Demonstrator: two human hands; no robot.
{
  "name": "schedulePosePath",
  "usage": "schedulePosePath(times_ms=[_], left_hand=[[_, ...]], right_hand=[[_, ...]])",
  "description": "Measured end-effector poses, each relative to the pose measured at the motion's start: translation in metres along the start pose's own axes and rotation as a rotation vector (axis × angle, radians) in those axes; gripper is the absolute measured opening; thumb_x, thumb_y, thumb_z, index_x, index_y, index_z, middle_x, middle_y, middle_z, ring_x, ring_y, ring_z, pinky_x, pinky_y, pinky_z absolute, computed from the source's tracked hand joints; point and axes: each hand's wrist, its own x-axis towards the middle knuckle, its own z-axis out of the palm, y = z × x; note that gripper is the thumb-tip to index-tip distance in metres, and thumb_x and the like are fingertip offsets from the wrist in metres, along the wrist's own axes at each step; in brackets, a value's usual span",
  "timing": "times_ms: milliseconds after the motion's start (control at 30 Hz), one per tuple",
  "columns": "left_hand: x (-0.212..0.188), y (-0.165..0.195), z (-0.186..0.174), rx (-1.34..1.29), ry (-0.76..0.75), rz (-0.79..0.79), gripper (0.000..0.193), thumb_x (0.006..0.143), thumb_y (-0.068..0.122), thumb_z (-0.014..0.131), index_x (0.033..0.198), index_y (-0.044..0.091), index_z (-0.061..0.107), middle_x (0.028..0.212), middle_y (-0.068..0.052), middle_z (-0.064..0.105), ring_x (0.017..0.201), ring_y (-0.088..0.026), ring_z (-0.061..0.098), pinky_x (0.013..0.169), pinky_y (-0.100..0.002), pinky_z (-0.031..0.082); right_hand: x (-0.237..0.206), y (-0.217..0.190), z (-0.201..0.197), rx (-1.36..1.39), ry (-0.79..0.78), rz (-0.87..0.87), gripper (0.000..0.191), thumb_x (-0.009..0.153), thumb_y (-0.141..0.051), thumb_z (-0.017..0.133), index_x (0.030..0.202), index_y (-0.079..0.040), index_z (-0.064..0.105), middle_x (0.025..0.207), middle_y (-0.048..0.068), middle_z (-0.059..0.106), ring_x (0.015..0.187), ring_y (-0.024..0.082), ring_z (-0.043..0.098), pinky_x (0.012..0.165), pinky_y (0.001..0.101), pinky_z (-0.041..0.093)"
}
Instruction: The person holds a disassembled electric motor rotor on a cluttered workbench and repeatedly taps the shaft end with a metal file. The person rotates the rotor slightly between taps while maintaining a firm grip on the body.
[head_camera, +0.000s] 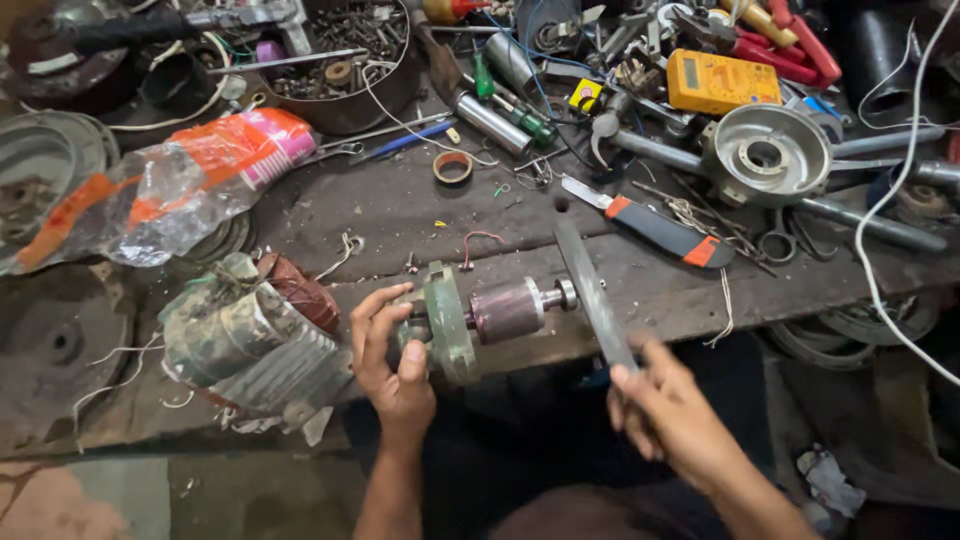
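The table (420, 215) is a dark, scarred wooden top, greasy and crowded, in a dim workshop corner. At its near edge the left hand (392, 360) has its fingers clenched around the green end cover (448, 320) of a motor rotor (505, 308), whose shaft lies level and points to the right. The right hand (665, 405) has its fingers wrapped around the lower end of a flat metal file (592, 290), which slants up across the tip of the rotor shaft, touching or just over it. Just left of the left hand lies a ribbed motor housing (250, 335) with copper windings showing. Farther back lie a crumpled plastic bag (180, 185), an orange-and-black utility knife (655, 228), a yellow multimeter (722, 80), a grey metal end bell (768, 152) and a round tin of small parts (350, 55). White wires (880, 260) trail down the right side.
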Motion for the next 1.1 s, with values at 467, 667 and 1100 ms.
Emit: schedulePosePath(times_ms=[467,667,1100], left_hand=[[0.002,-0.002,-0.001,-0.009,-0.048,0.007,0.042,0.096,0.034,0.058,0.122,0.002,0.062,0.135,-0.019,0.06,0.126,-0.031,0.058,0.112,-0.044,0.046],[0.004,0.001,-0.002,-0.042,-0.053,0.026,0.038,0.096,0.027,0.056,0.124,0.002,0.063,0.136,-0.019,0.059,0.126,-0.031,0.057,0.112,-0.043,0.045],[0.019,0.002,-0.001,0.015,-0.165,0.081,0.032,0.096,0.017,0.055,0.123,0.004,0.067,0.136,-0.019,0.064,0.127,-0.036,0.064,0.111,-0.045,0.049]], right_hand=[[-0.043,-0.002,0.002,-0.699,0.154,-0.175,0.082,0.09,-0.031,0.066,0.163,-0.033,0.029,0.04,0.015,0.053,0.033,0.018,0.054,0.042,0.0349,0.047],[-0.017,-0.025,0.009,-0.804,0.272,-0.363,0.065,0.09,-0.029,0.066,0.152,-0.026,0.047,0.047,0.02,0.043,0.039,0.022,0.04,0.044,0.0386,0.038],[-0.014,0.017,-0.032,-0.764,0.216,-0.183,0.062,0.094,-0.034,0.069,0.153,-0.032,0.05,0.071,0.024,0.065,0.057,0.012,0.049,0.058,0.0327,0.049]])
